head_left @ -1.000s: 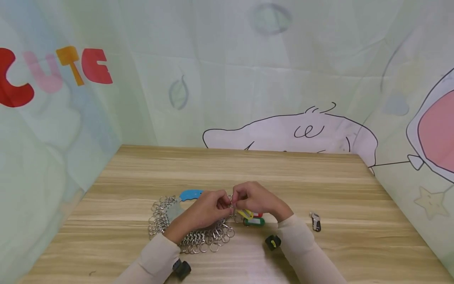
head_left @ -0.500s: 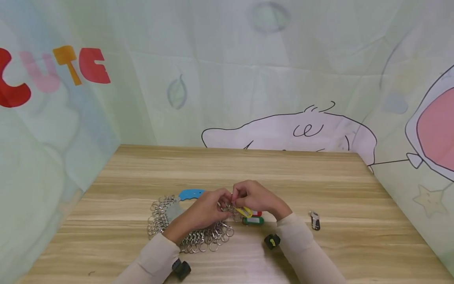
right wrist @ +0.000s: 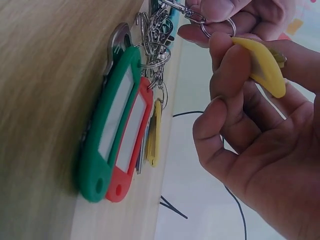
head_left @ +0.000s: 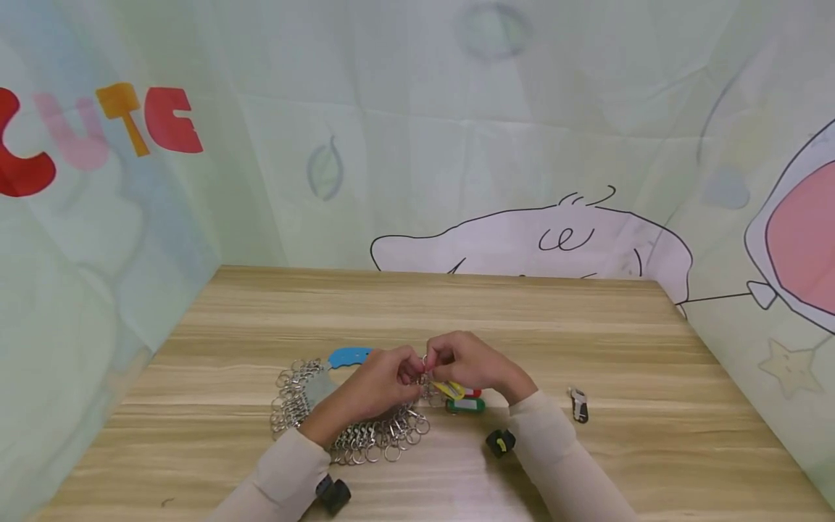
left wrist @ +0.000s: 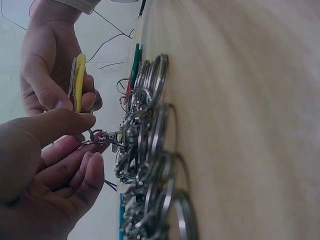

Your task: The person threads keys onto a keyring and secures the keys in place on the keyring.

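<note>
My left hand (head_left: pixel 381 384) pinches a split ring (right wrist: pixel 233 24) between thumb and fingers. The ring hangs from a small metal swivel clasp (left wrist: pixel 107 137). Facing it, my right hand (head_left: pixel 472 361) pinches a yellow key tag (right wrist: pixel 270 72), close against the split ring. A metal piece, probably a key, lies alongside that tag; whether the tag is threaded on the ring is hidden by the fingers. Beneath the hands lies a grey plate (head_left: pixel 318 389) edged with many clasps and rings (head_left: pixel 372 440), partly covered by my left arm.
A green tag (right wrist: pixel 110 130), a red tag (right wrist: pixel 131 132) and another yellow tag (right wrist: pixel 156 135) hang on rings at the plate's right side. A blue grip-shaped piece (head_left: pixel 349 357) sits at its far edge. Further right, a small silver-and-black key-like object (head_left: pixel 579 406) lies on the wooden table (head_left: pixel 652 464).
My left fingers have drawn closer together around the ring after spreading a little half a second ago. The right hand has barely moved.
</note>
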The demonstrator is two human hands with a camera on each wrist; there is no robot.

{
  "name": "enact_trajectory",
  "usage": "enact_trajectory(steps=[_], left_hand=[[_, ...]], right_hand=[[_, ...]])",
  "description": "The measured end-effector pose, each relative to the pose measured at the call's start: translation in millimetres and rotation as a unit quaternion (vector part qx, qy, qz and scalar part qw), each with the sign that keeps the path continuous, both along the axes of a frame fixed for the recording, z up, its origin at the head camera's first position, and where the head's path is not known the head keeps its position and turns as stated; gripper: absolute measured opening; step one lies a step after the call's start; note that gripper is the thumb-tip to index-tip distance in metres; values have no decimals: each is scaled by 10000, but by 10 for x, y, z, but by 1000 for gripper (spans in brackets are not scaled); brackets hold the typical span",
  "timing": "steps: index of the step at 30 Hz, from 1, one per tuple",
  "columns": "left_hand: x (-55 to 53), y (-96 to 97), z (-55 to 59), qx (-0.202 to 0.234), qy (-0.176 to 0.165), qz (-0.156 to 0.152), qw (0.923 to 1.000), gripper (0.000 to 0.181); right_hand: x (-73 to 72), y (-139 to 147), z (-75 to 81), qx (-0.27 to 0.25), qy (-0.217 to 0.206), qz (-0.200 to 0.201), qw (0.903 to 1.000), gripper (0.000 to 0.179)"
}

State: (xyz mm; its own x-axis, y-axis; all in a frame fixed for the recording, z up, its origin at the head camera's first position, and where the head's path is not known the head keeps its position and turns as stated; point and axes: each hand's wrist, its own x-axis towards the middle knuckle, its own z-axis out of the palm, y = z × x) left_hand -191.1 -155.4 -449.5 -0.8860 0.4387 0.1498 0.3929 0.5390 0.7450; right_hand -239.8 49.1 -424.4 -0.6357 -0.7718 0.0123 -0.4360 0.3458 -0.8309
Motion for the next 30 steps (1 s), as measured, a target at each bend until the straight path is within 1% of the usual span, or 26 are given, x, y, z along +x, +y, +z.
enact_trajectory(steps=[5,10,14,17,20,23,26,30], left_hand=[[-1,3,5,37,-62,8,10000,19],[0,6,10,54,-168,52,9998,17],[-3,9,11,-89,-163,12,9998,18],[-4,7,3,-226,-42,-94,9997,25],[0,9,1,-224,93,-211,9995,31],[3,12,0,-188,158,-297,9993,31],[4,12,4,-201,119,-292,9993,27],[2,7,10,-192,-42,-229,9995,22]], right_hand=[[7,0,9,63,117,59,9999,15],[10,-4,18,82,146,104,9998,16],[10,-3,17,165,50,-40,9998,15],[12,-5,15,217,-65,-167,9996,13],[15,-9,9,200,-131,-251,9994,13],[13,-11,-2,150,-196,-329,9992,12],[6,-12,-15,107,-294,-396,9987,11],[-6,-13,-36,79,-341,-405,9986,11]])
